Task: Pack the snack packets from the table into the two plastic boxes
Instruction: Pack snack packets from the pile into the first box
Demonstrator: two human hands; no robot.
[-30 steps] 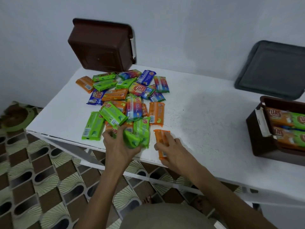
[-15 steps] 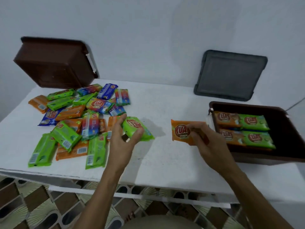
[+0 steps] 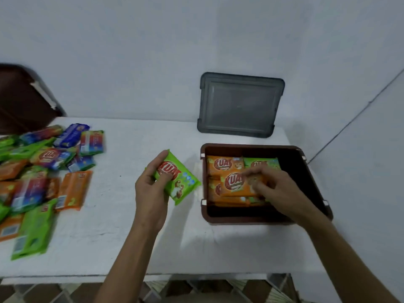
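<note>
The person's left hand (image 3: 150, 193) grips a green snack packet (image 3: 181, 182), thumb on its red logo and fingers curled round its near edge. The packet is tilted, held just above the white desk (image 3: 122, 237) and just beside the left wall of the brown plastic box (image 3: 247, 218).

The right hand (image 3: 277, 191) reaches into that box from the near right. Its fingers are blurred but curl over the right end of an orange snack packet (image 3: 235, 182), which lies on top of the packets already packed there. Behind it sit another orange one (image 3: 220, 164) and a green one (image 3: 262, 164), side by side against the far wall. The box's right part looks dark, and I cannot tell what it holds.

A heap of snack packets (image 3: 43, 171), green, orange and blue, lies on the desk's left side, well apart from the box. A second brown box (image 3: 24, 99) leans at the far left against the wall (image 3: 153, 51). A grey lid (image 3: 239, 104) stands propped against the same wall, just behind the open box.
</note>
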